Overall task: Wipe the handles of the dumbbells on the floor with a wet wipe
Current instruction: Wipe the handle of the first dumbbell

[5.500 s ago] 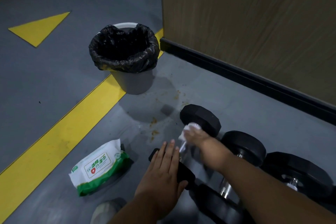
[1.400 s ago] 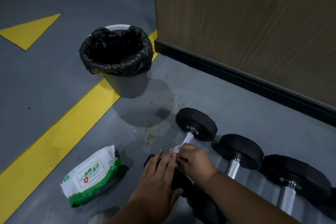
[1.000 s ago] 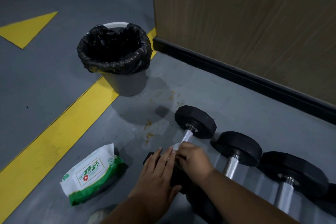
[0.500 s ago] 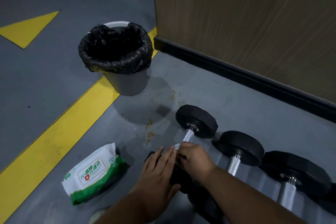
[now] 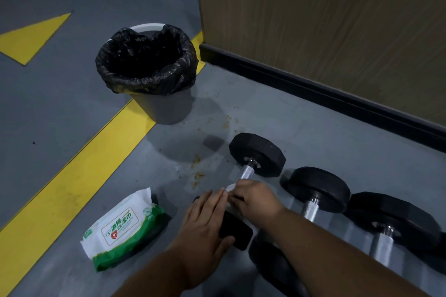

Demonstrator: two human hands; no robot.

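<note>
The right hand (image 5: pixel 253 198) pinches a white wet wipe (image 5: pixel 231 187) around the first dumbbell's handle (image 5: pixel 246 173); the left hand (image 5: pixel 205 222) lies flat, fingers straight, on its near black end (image 5: pixel 237 232)

Wipes pack (image 5: pixel 123 229) left of dumbbells (image 5: pixel 316 190); bin (image 5: pixel 154 75) behind, near wall (image 5: pixel 337 19).

Bin (image 5: pixel 164 106) (black liner); wooden wall (image 5: pixel 325 21)
</note>
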